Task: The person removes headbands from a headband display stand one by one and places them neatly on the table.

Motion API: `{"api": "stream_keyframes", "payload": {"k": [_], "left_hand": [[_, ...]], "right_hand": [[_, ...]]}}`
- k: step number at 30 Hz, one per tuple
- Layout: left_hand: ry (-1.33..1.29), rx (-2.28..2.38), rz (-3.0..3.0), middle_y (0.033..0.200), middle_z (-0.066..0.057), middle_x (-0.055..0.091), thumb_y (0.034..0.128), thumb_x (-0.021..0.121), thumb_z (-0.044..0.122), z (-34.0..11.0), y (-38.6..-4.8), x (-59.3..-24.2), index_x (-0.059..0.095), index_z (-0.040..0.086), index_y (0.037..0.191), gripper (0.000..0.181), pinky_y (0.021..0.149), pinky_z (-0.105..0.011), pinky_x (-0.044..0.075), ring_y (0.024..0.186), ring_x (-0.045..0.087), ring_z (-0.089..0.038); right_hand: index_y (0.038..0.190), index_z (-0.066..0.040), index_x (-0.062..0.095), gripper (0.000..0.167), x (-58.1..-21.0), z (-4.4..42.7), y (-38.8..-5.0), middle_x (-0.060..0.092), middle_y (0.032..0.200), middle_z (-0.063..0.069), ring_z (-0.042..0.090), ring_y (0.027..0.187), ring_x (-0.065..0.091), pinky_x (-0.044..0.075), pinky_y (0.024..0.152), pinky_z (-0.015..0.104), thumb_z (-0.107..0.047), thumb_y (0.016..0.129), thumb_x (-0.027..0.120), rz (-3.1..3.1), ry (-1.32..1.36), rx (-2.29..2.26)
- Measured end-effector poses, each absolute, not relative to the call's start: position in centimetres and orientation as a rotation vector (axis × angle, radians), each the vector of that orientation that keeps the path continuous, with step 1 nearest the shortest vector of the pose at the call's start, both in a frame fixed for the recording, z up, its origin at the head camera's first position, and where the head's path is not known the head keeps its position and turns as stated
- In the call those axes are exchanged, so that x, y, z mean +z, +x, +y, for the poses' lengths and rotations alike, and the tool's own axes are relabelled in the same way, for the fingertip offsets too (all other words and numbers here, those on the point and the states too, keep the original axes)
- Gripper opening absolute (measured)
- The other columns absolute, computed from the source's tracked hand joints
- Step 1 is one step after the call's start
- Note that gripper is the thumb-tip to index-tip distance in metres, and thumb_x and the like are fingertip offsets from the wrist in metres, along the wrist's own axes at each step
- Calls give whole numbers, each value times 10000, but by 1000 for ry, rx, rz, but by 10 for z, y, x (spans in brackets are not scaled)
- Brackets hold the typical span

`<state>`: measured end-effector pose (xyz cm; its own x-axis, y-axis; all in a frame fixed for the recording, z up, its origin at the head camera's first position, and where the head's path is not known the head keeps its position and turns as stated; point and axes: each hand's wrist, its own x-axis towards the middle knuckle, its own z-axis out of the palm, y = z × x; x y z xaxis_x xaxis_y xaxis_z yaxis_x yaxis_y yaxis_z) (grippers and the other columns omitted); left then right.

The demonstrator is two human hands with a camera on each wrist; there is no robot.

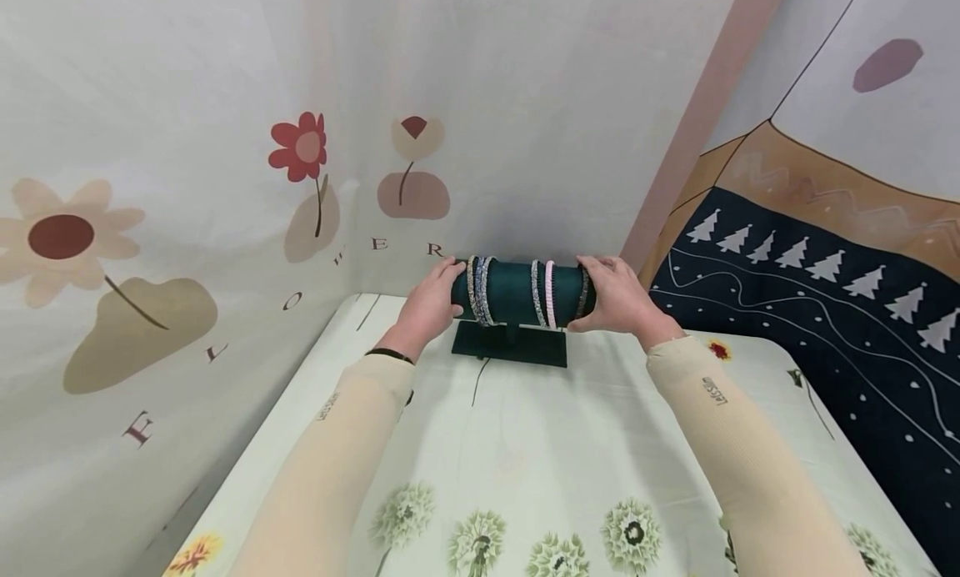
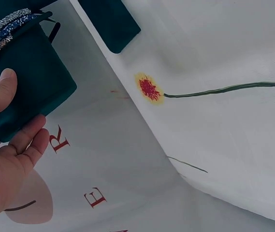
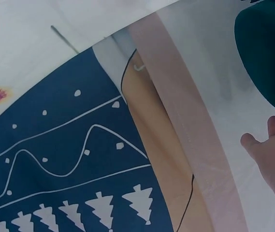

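Note:
A dark green bracelet display stand is at the far end of the table, its padded roll lying crosswise above a flat base. Round the roll's left part sit silver and blue glittery bands. Farther right come another glittery band, a pink band and a dark band. My left hand grips the roll's left end, thumb in front, as the left wrist view also shows. At the right end my right hand holds the roll; its fingertips are partly hidden in the right wrist view.
A pale cloth with flower prints covers the table. White curtain with flowers and letters hangs behind and to the left. A dark blue cloth with white trees borders the right side.

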<state>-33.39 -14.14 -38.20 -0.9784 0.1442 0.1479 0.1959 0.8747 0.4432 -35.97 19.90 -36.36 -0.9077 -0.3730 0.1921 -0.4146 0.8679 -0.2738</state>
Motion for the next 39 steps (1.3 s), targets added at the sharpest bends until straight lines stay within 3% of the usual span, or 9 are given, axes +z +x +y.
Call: {"api": "stream_keyframes", "payload": {"k": [26, 39], "left_hand": [[-290, -679, -2923, 1803, -70, 195, 1010, 756, 149, -142, -334, -384, 316, 157, 1694, 813, 1256, -503, 409, 1623, 333, -336], [-278, -696, -2916, 1801, -73, 200, 1009, 756, 145, -142, -335, -386, 314, 170, 1697, 818, 1245, -514, 421, 1607, 362, -352]], "right_hand": [[1686, -169, 283, 1256, -367, 202, -359, 452, 1635, 181, 449, 1535, 273, 403, 1161, 738, -431, 690, 1002, -2944, 560, 478], [1683, -159, 284, 1253, -367, 203, -359, 451, 1631, 177, 450, 1533, 274, 364, 1188, 745, -418, 690, 1003, -2939, 557, 466]]}}
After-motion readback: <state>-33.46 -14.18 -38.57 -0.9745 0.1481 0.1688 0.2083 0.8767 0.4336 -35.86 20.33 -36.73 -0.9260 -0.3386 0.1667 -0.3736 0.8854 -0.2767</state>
